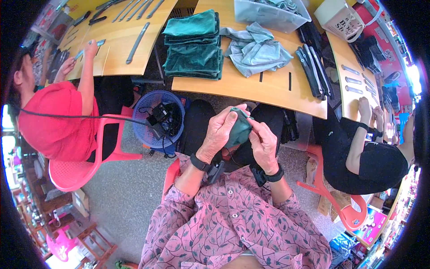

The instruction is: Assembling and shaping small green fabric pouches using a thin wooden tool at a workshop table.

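Observation:
A dark green velvety cloth piece point(239, 131), which looks like a small pouch, is held above my lap, short of the table's front edge. My left hand point(220, 130) grips its upper left side, thumb on top and fingers curled behind. On the other side, the fingertips of my right hand point(264, 144) pinch its upper right edge. Part of the cloth is hidden behind my fingers. Two stacks of folded green velvety cloths point(192, 60) lie at the table's left. Beside them sits a crumpled heap of pale grey-green cloth point(260, 51).
A clear plastic bin point(273, 20) and a bundle of black and grey strips point(315, 74) are on the wooden table point(206, 87). A blue basket point(148, 101) with black cables stands left of my legs. Co-workers in red point(58, 121) and black point(383, 166) sit either side.

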Motion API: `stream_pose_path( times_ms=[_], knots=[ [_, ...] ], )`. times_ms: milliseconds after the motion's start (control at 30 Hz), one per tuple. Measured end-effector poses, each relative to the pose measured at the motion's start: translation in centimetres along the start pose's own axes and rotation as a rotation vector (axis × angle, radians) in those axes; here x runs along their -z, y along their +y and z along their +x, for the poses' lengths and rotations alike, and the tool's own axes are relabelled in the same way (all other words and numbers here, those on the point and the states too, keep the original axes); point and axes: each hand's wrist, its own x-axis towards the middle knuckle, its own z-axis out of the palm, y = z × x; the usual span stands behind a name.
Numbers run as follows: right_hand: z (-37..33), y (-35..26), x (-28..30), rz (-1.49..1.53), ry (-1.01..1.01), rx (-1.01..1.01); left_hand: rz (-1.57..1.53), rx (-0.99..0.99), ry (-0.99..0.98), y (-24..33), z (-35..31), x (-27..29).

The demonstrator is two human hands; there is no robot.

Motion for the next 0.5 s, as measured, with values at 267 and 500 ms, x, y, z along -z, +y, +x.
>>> stream_pose_path(
  times_ms=[267, 500],
  knots=[
    [-0.75, -0.17, -0.03, 0.189, 0.019, -0.116, -0.1, 0.072, -0.023, 0.36, -0.36, -0.21],
    [-0.43, 0.49, -0.27, 0.223, -0.032, -0.123, -0.079, 0.051, 0.017, 0.45, -0.45, 0.13]
  ],
)
